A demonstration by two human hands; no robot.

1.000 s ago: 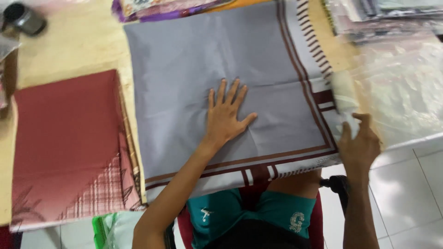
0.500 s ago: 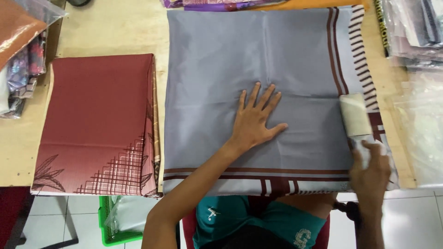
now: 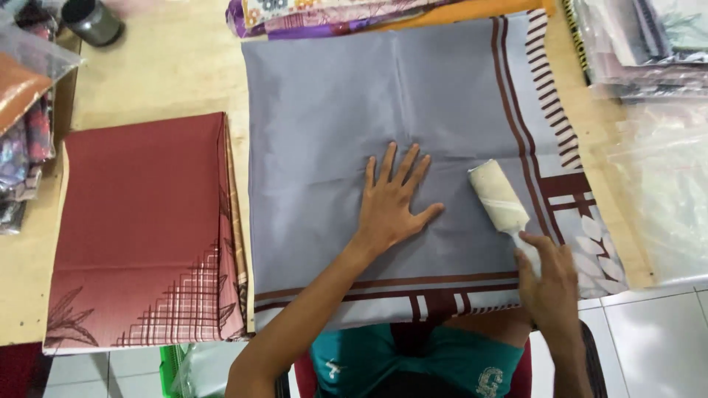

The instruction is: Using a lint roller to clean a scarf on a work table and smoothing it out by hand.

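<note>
The left hand [image 3: 394, 200] lies flat, fingers spread, on the folded grey maroon-bordered cloth [image 3: 332, 110] while the right hand [image 3: 549, 280] grips a cream lint roller [image 3: 498, 197] resting on it.

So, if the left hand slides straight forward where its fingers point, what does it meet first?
The left hand lies flat on the grey cloth, fingers pointing up the table. Ahead is only bare cloth, then probably the purple patterned fabric at its far edge.

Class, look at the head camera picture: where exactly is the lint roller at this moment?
The lint roller lies on the grey cloth, right of the flat left hand, just inside the dark red border stripes; the right hand holds its handle.
</note>
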